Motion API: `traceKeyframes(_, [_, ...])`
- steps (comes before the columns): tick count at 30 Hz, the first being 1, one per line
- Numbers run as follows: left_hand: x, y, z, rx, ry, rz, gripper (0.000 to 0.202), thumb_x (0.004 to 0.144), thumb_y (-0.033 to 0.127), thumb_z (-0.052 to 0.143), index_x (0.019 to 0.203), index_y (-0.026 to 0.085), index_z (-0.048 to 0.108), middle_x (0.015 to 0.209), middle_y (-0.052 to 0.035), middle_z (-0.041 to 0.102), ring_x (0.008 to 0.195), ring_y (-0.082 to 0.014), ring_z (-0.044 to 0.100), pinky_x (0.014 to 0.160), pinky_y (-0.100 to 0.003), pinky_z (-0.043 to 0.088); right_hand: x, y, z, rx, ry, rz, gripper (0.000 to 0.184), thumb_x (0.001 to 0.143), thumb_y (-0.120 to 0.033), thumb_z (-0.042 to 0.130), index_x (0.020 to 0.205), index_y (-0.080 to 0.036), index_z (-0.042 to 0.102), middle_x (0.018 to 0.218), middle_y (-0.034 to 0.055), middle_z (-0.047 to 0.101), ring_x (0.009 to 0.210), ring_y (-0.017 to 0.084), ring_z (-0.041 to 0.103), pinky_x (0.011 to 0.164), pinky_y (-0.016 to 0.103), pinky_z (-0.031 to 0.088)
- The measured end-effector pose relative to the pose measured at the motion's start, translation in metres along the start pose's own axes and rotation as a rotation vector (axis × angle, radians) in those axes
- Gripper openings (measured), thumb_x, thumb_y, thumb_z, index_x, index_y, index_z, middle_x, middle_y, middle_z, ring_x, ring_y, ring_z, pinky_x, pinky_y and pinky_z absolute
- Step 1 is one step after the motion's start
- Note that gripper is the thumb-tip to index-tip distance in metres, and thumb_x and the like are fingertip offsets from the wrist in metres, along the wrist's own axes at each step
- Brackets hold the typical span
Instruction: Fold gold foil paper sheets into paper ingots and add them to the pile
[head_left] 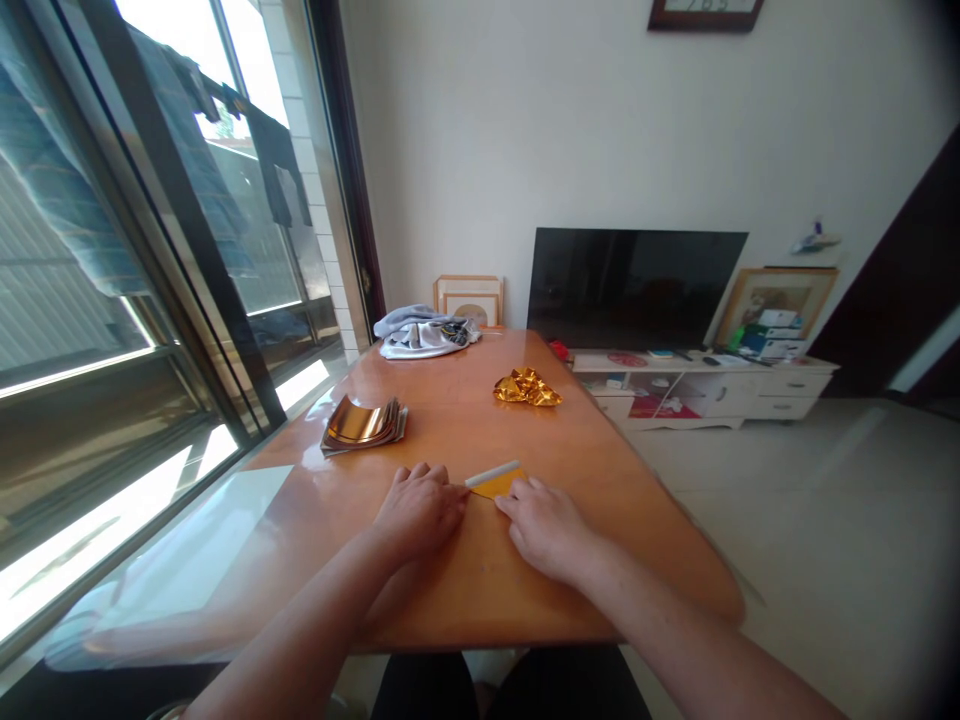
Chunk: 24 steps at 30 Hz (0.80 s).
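A small gold paper sheet (496, 482) with a white folded edge lies on the wooden table (465, 420) near its front. My left hand (418, 512) rests knuckles up on the sheet's left side, fingers curled and pressed down on it. Just to the right, my right hand (546, 528) presses on the sheet's right side with fingers bent. Most of the sheet is hidden under both hands. A stack of curled gold sheets (364, 424) lies to the left beyond my hands. A heap of folded gold paper pieces (526, 387) sits farther back at centre.
A bundle of grey cloth (424, 333) lies at the table's far end. A large window with dark frames (150, 300) runs along the left. A TV (634, 288) on a white low cabinet (705, 390) stands at the back right, beside tiled floor.
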<state>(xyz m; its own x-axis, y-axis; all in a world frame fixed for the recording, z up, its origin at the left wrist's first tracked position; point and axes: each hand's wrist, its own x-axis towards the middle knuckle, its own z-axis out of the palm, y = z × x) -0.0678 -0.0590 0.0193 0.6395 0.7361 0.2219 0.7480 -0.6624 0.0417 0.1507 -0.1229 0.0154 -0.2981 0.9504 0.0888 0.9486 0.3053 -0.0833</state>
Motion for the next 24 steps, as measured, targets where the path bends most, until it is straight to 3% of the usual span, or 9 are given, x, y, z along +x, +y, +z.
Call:
traceKeyframes(4, [0.005, 0.011, 0.002, -0.029, 0.045, -0.028, 0.026, 0.094, 0.028, 0.047, 0.098, 0.027, 0.073, 0.09, -0.0067, 0.063, 0.089, -0.024, 0.055, 0.081, -0.037, 0.035, 0.001, 0.002, 0.002, 0.006, 0.015, -0.006, 0.036, 0.096, -0.023, 0.041, 0.119, -0.024, 0.069, 0.109, 0.0114, 0.066, 0.105, 0.028, 0.055, 0.086, 0.038, 0.043])
traceKeyframes(10, [0.019, 0.036, 0.016, -0.17, 0.014, 0.089, 0.027, 0.094, 0.021, 0.044, 0.095, 0.023, 0.071, 0.099, -0.0074, 0.067, 0.09, -0.0211, 0.06, 0.081, -0.033, 0.041, 0.001, 0.004, 0.005, 0.02, 0.021, -0.006, 0.036, 0.094, -0.02, 0.043, 0.118, -0.025, 0.069, 0.11, 0.0102, 0.066, 0.104, 0.027, 0.056, 0.086, 0.037, 0.043])
traceKeyframes(16, [0.039, 0.038, 0.017, -0.132, -0.055, 0.102, 0.025, 0.091, 0.021, 0.047, 0.085, 0.021, 0.071, 0.091, -0.0062, 0.069, 0.081, -0.0202, 0.062, 0.075, -0.032, 0.041, -0.003, 0.008, 0.002, 0.103, 0.052, -0.02, 0.035, 0.095, -0.021, 0.045, 0.119, -0.024, 0.069, 0.111, 0.0094, 0.068, 0.106, 0.025, 0.057, 0.091, 0.034, 0.042])
traceKeyframes(19, [0.047, 0.037, 0.016, -0.116, -0.064, 0.088, 0.027, 0.091, 0.022, 0.047, 0.082, 0.022, 0.072, 0.087, -0.0049, 0.068, 0.077, -0.0191, 0.061, 0.072, -0.032, 0.04, -0.003, 0.024, -0.001, 0.258, 0.066, -0.002, 0.031, 0.092, -0.02, 0.049, 0.112, -0.025, 0.072, 0.105, 0.0066, 0.07, 0.099, 0.021, 0.06, 0.088, 0.03, 0.043])
traceKeyframes(24, [0.052, 0.038, 0.021, -0.121, -0.045, 0.037, 0.024, 0.089, 0.025, 0.049, 0.081, 0.022, 0.072, 0.087, -0.0044, 0.067, 0.075, -0.0182, 0.061, 0.071, -0.031, 0.04, -0.003, 0.061, -0.001, 0.366, 0.172, 0.183, 0.025, 0.089, -0.016, 0.052, 0.1, -0.023, 0.073, 0.097, 0.0053, 0.07, 0.088, 0.018, 0.061, 0.08, 0.026, 0.043])
